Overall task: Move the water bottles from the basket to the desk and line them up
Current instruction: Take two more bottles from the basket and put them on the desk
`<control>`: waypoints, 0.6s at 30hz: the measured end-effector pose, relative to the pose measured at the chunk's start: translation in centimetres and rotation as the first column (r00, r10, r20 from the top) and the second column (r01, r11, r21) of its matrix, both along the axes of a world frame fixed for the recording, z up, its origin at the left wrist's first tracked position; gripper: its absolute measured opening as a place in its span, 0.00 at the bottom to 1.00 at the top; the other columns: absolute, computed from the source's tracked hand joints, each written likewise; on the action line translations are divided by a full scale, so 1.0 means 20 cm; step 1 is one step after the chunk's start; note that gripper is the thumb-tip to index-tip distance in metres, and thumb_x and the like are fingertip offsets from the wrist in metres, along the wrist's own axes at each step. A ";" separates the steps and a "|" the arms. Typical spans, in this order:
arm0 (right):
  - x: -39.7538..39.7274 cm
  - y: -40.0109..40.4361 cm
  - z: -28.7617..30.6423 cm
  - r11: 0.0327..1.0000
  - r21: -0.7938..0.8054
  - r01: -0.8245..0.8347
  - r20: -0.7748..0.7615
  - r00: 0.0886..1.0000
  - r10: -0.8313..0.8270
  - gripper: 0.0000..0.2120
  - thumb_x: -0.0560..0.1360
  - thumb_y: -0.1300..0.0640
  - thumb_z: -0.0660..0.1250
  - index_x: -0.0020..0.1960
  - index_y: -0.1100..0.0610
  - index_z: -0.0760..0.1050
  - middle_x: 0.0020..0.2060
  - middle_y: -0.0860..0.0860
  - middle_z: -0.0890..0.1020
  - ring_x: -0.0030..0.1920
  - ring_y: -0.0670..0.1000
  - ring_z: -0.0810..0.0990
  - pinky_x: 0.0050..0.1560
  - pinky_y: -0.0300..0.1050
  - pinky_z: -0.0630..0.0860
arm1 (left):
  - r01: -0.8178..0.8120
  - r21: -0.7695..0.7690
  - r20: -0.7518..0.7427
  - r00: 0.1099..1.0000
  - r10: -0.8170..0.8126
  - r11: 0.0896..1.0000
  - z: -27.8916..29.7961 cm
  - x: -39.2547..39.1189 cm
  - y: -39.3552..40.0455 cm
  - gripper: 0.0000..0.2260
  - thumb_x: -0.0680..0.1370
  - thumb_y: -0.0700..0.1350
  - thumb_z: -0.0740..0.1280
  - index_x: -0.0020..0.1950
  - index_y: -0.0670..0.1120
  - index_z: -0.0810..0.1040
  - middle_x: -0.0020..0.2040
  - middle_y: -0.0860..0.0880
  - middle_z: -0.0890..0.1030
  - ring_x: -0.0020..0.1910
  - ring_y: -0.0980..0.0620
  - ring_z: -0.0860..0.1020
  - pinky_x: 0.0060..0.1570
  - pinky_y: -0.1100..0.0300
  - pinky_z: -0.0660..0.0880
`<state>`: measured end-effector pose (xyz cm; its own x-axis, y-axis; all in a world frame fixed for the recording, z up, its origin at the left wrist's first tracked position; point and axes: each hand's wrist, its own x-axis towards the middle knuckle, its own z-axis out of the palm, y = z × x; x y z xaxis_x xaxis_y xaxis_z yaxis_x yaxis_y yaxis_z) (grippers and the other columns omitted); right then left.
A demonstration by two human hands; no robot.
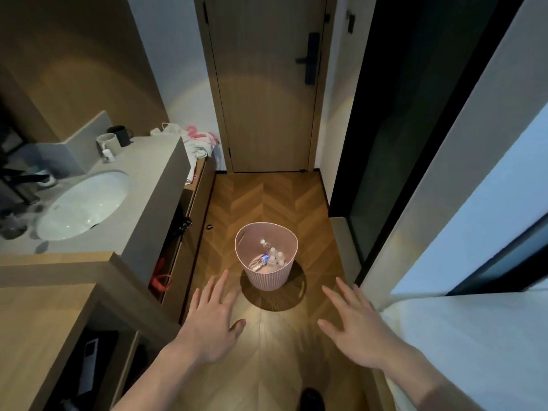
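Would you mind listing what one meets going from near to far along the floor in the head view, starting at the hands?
Left hand and right hand, both open, → pink basket holding the bottles → closed door.

The basket point(268, 277) is pale pink with fine vertical ribbing; the water bottles point(271, 258) in it are clear with white caps, 1 carrying a blue label. The floor point(261, 200) is warm brown wood in a chevron pattern. The door point(267, 84) is light brown woodgrain with a black handle point(310, 59). The counter point(142, 185) is grey, its sink point(83, 203) white, with 2 mugs point(114, 139), 1 pale and 1 black.
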<state>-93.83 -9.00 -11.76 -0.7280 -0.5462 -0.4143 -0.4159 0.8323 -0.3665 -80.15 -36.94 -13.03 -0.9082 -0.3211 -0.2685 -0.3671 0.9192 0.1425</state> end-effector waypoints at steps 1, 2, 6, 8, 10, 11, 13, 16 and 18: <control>-0.10 -0.02 0.01 1.000 0.004 -0.012 0.016 1.000 0.012 0.37 0.82 0.30 0.55 0.85 0.36 0.44 0.85 0.41 0.38 0.86 0.54 0.38 0.84 0.60 0.45 | -0.023 0.008 0.006 1.000 0.023 1.000 -0.01 -0.09 0.00 0.34 0.82 0.67 0.56 0.85 0.59 0.48 0.84 0.51 0.34 0.83 0.46 0.35 0.77 0.44 0.36; -0.20 -0.03 0.01 1.000 0.010 -0.029 0.029 0.999 0.029 0.37 0.82 0.29 0.55 0.85 0.36 0.44 0.85 0.41 0.38 0.86 0.54 0.38 0.84 0.61 0.45 | -0.042 0.017 0.009 0.999 0.042 0.999 -0.01 -0.18 0.01 0.34 0.82 0.66 0.56 0.85 0.59 0.48 0.84 0.51 0.34 0.83 0.45 0.35 0.78 0.44 0.36; -0.57 -0.11 0.02 0.994 0.036 -0.103 0.041 0.994 0.102 0.36 0.83 0.31 0.55 0.86 0.38 0.44 0.85 0.42 0.37 0.86 0.54 0.37 0.84 0.61 0.45 | -0.084 0.036 0.008 0.996 0.084 0.996 -0.03 -0.45 0.01 0.34 0.83 0.64 0.57 0.85 0.58 0.47 0.84 0.51 0.33 0.83 0.46 0.34 0.80 0.43 0.38; -0.72 -0.16 0.01 0.993 0.020 -0.120 0.048 0.992 0.119 0.36 0.84 0.33 0.55 0.86 0.38 0.44 0.86 0.43 0.38 0.86 0.54 0.37 0.84 0.61 0.46 | -0.099 0.050 -0.003 0.995 0.099 0.994 -0.04 -0.55 -0.01 0.34 0.83 0.63 0.57 0.85 0.57 0.47 0.84 0.51 0.33 0.82 0.46 0.34 0.81 0.43 0.39; -0.87 -0.24 -0.02 0.989 0.019 -0.147 0.046 0.988 0.146 0.36 0.84 0.33 0.56 0.86 0.39 0.43 0.86 0.43 0.38 0.86 0.54 0.36 0.84 0.62 0.47 | -0.114 0.050 0.000 0.993 0.114 0.992 -0.06 -0.66 -0.05 0.34 0.84 0.63 0.57 0.85 0.57 0.46 0.84 0.51 0.33 0.82 0.46 0.33 0.81 0.43 0.39; -0.93 -0.28 -0.04 0.987 0.022 -0.158 0.048 0.986 0.157 0.36 0.84 0.33 0.56 0.86 0.38 0.43 0.86 0.43 0.38 0.85 0.54 0.36 0.84 0.63 0.47 | -0.119 0.043 0.010 0.993 0.118 0.992 -0.08 -0.71 -0.07 0.34 0.83 0.64 0.56 0.85 0.58 0.46 0.84 0.51 0.34 0.82 0.46 0.34 0.81 0.43 0.39; -1.07 -0.36 -0.08 0.984 0.022 -0.176 0.058 0.983 0.174 0.36 0.84 0.33 0.56 0.86 0.38 0.42 0.86 0.43 0.38 0.85 0.54 0.35 0.83 0.65 0.47 | -0.137 0.045 0.034 0.990 0.135 0.990 -0.11 -0.82 -0.14 0.34 0.83 0.64 0.57 0.85 0.58 0.45 0.84 0.51 0.34 0.82 0.46 0.34 0.79 0.44 0.36; -1.27 -0.50 -0.15 0.982 0.030 -0.186 0.077 0.980 0.184 0.37 0.84 0.33 0.57 0.85 0.37 0.42 0.85 0.43 0.37 0.85 0.54 0.34 0.83 0.67 0.46 | -0.156 0.072 0.055 0.987 0.152 0.985 -0.18 -1.01 -0.27 0.36 0.83 0.63 0.59 0.85 0.58 0.44 0.84 0.52 0.35 0.83 0.46 0.35 0.78 0.44 0.35; -1.41 -0.60 -0.21 0.982 0.037 -0.186 0.073 0.980 0.183 0.36 0.84 0.34 0.57 0.86 0.37 0.42 0.86 0.43 0.38 0.85 0.55 0.35 0.83 0.66 0.46 | -0.150 0.089 0.070 0.987 0.144 0.985 -0.22 -1.15 -0.36 0.36 0.83 0.62 0.60 0.85 0.58 0.44 0.84 0.52 0.36 0.83 0.46 0.36 0.80 0.44 0.38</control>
<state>-122.00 -21.03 -16.06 -0.5854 -0.6490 -0.4859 -0.5386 0.7593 -0.3652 -103.23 -44.11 -17.50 -0.8334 -0.4205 -0.3586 -0.5082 0.8382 0.1982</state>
